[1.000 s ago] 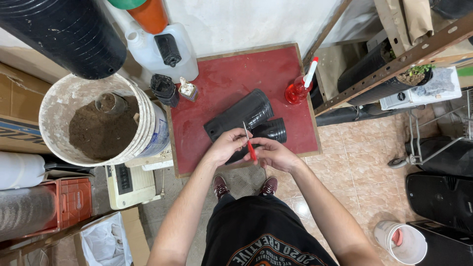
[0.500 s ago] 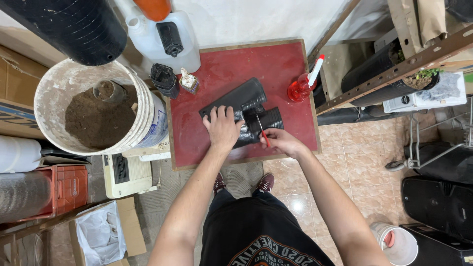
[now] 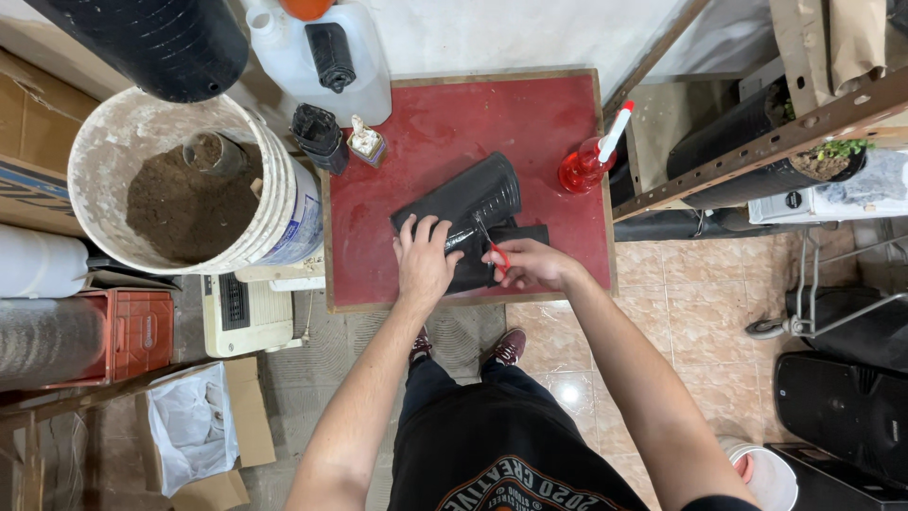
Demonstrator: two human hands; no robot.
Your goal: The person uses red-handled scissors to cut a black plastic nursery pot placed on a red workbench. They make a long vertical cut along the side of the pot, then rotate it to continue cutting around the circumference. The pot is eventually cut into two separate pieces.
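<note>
Hidden: scissors mostly covered by right hand, only red handle and thin blades show.
Left hand: flat, fingers spread, pressing black plastic sheet.
Right hand: closed around scissors.
Sheet: glossy, ribbed, curled, mid red counter.

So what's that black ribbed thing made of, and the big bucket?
The black ribbed sheet looks like thin, shiny plastic: light glints along its ridges and it bends under the left hand. The bucket seems hard white plastic, dull and smeared with dirt.
</note>
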